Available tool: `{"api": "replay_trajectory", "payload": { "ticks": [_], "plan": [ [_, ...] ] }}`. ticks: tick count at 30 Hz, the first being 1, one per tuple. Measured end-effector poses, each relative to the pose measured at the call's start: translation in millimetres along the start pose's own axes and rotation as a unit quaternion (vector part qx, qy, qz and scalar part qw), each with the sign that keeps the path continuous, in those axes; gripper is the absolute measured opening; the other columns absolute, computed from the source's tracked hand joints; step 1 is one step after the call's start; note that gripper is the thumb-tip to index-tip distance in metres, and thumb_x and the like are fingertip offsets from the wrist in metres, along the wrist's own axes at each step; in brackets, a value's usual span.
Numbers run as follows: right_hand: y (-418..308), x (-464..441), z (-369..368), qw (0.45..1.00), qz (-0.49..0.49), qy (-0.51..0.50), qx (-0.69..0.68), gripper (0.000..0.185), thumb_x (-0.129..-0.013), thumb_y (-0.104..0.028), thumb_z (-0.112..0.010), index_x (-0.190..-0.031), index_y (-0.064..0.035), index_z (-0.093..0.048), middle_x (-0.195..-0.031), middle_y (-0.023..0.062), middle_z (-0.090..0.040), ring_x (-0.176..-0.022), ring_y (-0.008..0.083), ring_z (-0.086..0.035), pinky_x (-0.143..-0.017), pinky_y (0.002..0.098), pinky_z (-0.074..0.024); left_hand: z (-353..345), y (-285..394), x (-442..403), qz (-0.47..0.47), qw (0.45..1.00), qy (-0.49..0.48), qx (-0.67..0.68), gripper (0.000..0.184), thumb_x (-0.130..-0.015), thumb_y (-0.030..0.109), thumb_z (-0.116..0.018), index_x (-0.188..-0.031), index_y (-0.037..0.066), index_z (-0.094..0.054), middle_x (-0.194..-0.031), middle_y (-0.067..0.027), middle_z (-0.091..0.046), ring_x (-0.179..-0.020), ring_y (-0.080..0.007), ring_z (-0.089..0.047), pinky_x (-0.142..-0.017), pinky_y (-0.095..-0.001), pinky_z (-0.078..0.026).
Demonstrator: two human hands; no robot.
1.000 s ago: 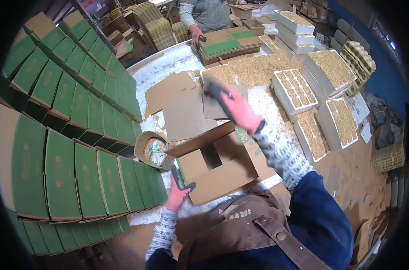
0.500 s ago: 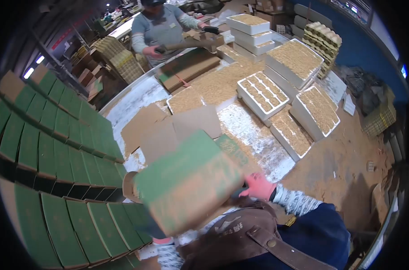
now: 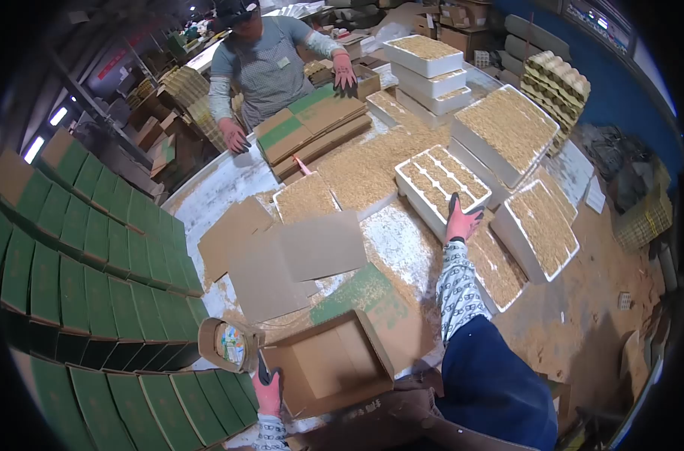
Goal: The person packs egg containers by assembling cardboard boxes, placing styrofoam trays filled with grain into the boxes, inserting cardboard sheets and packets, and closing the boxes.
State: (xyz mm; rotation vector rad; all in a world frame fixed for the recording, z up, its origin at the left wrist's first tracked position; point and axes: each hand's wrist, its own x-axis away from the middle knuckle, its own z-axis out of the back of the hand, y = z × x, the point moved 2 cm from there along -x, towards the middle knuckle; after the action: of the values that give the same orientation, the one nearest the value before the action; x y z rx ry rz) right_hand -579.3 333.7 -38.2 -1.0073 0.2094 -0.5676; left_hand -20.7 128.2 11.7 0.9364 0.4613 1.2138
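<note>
Brown cardboard forms an open box before the wearer, left hand at its left side, grip unclear. The right hand spreads its fingers at a sawdust-filled white foam tray's near corner; gentle, level handling would likely prevent spills.

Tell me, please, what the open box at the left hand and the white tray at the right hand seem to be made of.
Open box: matt brown cardboard, judging by its folded panels and thin cut edges. White tray: probably rigid foam, given its thick, pale, matt walls, though plastic cannot be ruled out.
</note>
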Motion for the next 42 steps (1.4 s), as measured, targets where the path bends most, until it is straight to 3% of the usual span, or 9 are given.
{"api": "replay_trajectory", "payload": {
  "ticks": [9, 14, 18, 21, 23, 25, 33, 41, 42],
  "plan": [
    [-13.0, 36.8, 61.6, 0.931, -0.02, -0.131, -0.341, 0.086, -0.068, -0.014, -0.073, -0.138, -0.0078, -0.024, -0.122, 0.0088, -0.048, -0.106, 0.0223, -0.049, -0.086, 0.0332, -0.0389, -1.3, -22.4, -2.2, -0.044, 0.999, -0.009, 0.026, 0.05, -0.077, 0.008, -0.066, -0.122, -0.002, -0.046, -0.115, -0.0135, -0.05, -0.104, -0.0225, -0.05, -0.091, -0.0329, -0.039],
    [-26.0, 123.4, 188.1, 0.765, 0.553, -0.328, -0.038, 0.043, -0.069, 0.005, -0.058, -0.112, -0.0024, -0.058, -0.108, 0.0162, -0.061, -0.107, 0.0299, -0.054, -0.092, 0.0351, -0.0402, -11.0, -13.6, -22.2, -0.091, 0.987, -0.072, 0.113, 0.044, -0.077, 0.006, -0.063, -0.117, -0.005, -0.049, -0.106, -0.0117, -0.058, -0.093, -0.0188, -0.055, -0.082, -0.0299, -0.043],
    [-38.1, 217.0, 235.4, 0.644, 0.573, -0.506, -0.006, 0.045, -0.07, -0.004, -0.066, -0.114, 0.0, -0.056, -0.109, 0.0155, -0.06, -0.102, 0.0292, -0.057, -0.09, 0.0344, -0.0423, -14.0, 11.4, -33.9, -0.18, 0.975, -0.077, 0.108, 0.027, -0.082, 0.014, -0.059, -0.105, -0.001, -0.058, -0.089, -0.0095, -0.066, -0.08, -0.0182, -0.06, -0.074, -0.0311, -0.046],
    [-32.7, 257.1, 224.4, 0.558, 0.533, -0.63, -0.084, 0.041, -0.072, -0.006, -0.066, -0.113, -0.0016, -0.058, -0.108, 0.0168, -0.061, -0.101, 0.0291, -0.058, -0.09, 0.0353, -0.043, -34.6, -42.7, -41.7, 0.244, 0.684, -0.187, 0.661, 0.026, -0.086, 0.013, -0.052, -0.106, -0.003, -0.057, -0.092, -0.0103, -0.065, -0.082, -0.0203, -0.06, -0.074, -0.0316, -0.046],
    [-31.0, 259.3, 203.6, 0.486, 0.574, -0.659, -0.009, 0.039, -0.074, -0.008, -0.065, -0.112, -0.0015, -0.059, -0.105, 0.0168, -0.062, -0.101, 0.0287, -0.059, -0.088, 0.0361, -0.0439, -22.4, -50.1, -42.3, 0.046, 0.898, -0.195, 0.392, 0.033, -0.084, 0.016, -0.058, -0.111, -0.003, -0.055, -0.103, -0.0137, -0.062, -0.09, -0.0218, -0.058, -0.078, -0.0316, -0.046],
    [-36.7, 277.1, 193.6, 0.669, 0.134, -0.729, -0.062, 0.068, -0.072, -0.005, -0.07, -0.133, -0.0029, -0.039, -0.109, 0.0085, -0.058, -0.095, 0.0117, -0.055, -0.079, 0.0253, -0.0465, 7.3, -11.1, -11.1, -0.094, 0.991, -0.024, 0.09, 0.046, -0.079, 0.02, -0.066, -0.116, -0.004, -0.051, -0.11, -0.0183, -0.058, -0.098, -0.0234, -0.056, -0.084, -0.0317, -0.043],
    [37.2, 273.7, 152.4, 0.54, 0.599, -0.448, 0.387, 0.082, -0.077, -0.025, -0.063, -0.136, 0.0097, -0.017, -0.08, 0.0185, -0.063, -0.074, 0.0311, -0.062, -0.067, 0.0402, -0.049, 16.8, -63.4, -67.7, -0.079, 0.986, 0.093, 0.114, 0.039, -0.082, 0.024, -0.063, -0.111, -0.001, -0.056, -0.106, -0.0192, -0.06, -0.101, -0.0265, -0.057, -0.086, -0.0334, -0.044],
    [-35.1, 315.8, 87.4, 0.295, 0.564, -0.564, 0.525, 0.051, -0.077, -0.034, -0.061, -0.106, 0.008, -0.056, -0.084, 0.0188, -0.066, -0.08, 0.0278, -0.065, -0.073, 0.0352, -0.0511, 37.3, -61.5, -181.7, 0.136, 0.959, 0.143, -0.205, 0.064, -0.069, 0.027, -0.073, -0.121, 0.002, -0.045, -0.107, -0.0194, -0.058, -0.103, -0.0337, -0.054, -0.089, -0.0398, -0.042],
    [-57.8, 301.0, 71.3, 0.429, 0.484, -0.617, 0.447, 0.056, -0.07, -0.043, -0.068, -0.101, 0.0029, -0.061, -0.085, 0.0176, -0.065, -0.081, 0.0271, -0.064, -0.08, 0.0351, -0.0493, 37.1, -68.1, -182.5, 0.158, 0.959, 0.143, -0.189, 0.063, -0.069, 0.027, -0.073, -0.121, 0.002, -0.045, -0.107, -0.0194, -0.058, -0.103, -0.0332, -0.054, -0.089, -0.0394, -0.042]
  ]
}}
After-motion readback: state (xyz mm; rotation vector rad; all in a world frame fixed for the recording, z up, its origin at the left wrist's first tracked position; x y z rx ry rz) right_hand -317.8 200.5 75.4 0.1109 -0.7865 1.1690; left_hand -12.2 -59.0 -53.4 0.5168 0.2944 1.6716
